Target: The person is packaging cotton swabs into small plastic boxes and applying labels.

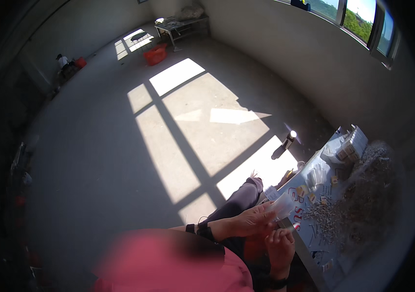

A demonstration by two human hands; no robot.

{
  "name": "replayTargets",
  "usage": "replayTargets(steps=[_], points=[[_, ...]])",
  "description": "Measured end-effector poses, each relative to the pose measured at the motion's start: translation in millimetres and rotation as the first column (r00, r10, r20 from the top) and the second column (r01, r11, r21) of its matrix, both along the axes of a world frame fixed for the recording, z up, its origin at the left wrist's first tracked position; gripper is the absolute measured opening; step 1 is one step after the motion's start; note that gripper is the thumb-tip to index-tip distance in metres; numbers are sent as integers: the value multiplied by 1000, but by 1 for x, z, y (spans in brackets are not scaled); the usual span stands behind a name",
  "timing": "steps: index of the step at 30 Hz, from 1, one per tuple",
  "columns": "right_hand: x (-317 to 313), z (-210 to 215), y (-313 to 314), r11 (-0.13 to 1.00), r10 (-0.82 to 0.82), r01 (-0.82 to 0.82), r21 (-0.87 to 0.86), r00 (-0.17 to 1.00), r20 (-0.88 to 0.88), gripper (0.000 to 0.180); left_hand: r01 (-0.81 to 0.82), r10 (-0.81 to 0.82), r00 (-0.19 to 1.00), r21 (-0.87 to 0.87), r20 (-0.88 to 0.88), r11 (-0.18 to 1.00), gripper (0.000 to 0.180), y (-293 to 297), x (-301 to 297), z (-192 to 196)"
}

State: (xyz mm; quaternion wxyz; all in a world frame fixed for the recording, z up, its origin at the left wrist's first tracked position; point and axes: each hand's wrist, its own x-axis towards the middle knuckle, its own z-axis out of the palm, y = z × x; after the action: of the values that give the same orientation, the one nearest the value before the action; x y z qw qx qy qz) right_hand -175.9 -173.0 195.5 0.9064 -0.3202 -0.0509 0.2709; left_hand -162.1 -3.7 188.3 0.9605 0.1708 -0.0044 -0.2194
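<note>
My left hand (252, 221), with a dark band at its wrist, is closed on a clear plastic bag (282, 206) at the near edge of the table. Just below the bag is my right hand (280, 247), its fingers curled and pressed together. Whatever they hold, if anything, is too small to make out. Beyond the bag, a heap of small metal pieces (323, 214) lies scattered on the tabletop, with small pale labelled pieces (313, 198) around it. More clear bags (317, 175) lie farther along the table.
A white box (353, 144) stands at the table's far end, beside a large clear plastic sack (370, 190). A dark bottle-like object (289, 140) stands on the floor beyond the table. Farther off are a red basin (155, 54), another table (183, 24) and a seated person (64, 63).
</note>
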Motion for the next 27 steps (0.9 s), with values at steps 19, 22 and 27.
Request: replayTargets(steps=[19, 22, 27], points=[[-13, 39, 82, 999, -7, 22, 45, 953, -302, 47, -494, 371, 848, 314, 378, 811, 47, 64, -45, -3], [-11, 22, 72, 999, 29, -34, -37, 991, -132, 50, -615, 303, 750, 454, 588, 645, 46, 71, -50, -2], [-3, 14, 63, 967, 168, -163, -194, 986, 12, 49, -809, 139, 580, 548, 803, 212, 43, 76, -55, -3]])
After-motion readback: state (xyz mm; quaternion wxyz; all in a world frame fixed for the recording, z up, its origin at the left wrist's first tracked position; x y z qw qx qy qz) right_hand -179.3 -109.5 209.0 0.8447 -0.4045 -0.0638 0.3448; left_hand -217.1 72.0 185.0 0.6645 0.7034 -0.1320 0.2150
